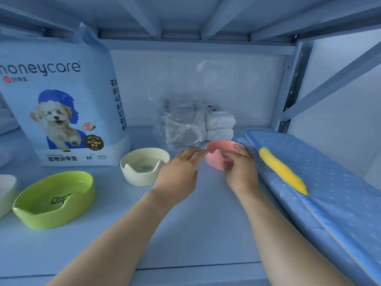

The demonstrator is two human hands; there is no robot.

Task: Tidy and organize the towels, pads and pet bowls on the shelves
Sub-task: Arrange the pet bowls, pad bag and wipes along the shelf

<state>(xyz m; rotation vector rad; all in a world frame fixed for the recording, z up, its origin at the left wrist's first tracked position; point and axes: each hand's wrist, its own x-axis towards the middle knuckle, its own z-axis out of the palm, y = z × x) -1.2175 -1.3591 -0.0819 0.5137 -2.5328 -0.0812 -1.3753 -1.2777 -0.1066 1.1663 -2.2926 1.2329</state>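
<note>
A pink pet bowl (pixel 220 148) sits mid-shelf, tilted toward me. My right hand (pixel 240 169) grips its right rim, thumb in front and fingers over the edge. My left hand (pixel 179 172) hovers just left of the bowl, fingers relaxed, its fingertips close to the pink rim; contact cannot be told. A cream bowl with a paw print (pixel 144 168) stands to the left. Further left lies a green bowl (pixel 55 200), and a white bowl (pixel 6 190) is cut off by the frame edge.
A large bag of pet training pads (pixel 61 104) stands at the back left. Plastic-wrapped pads (pixel 179 126) and white packets (pixel 219 125) sit at the back wall. Blue dotted mats with a yellow shape (pixel 321 182) lie along the right. The shelf post (pixel 292 83) rises behind them.
</note>
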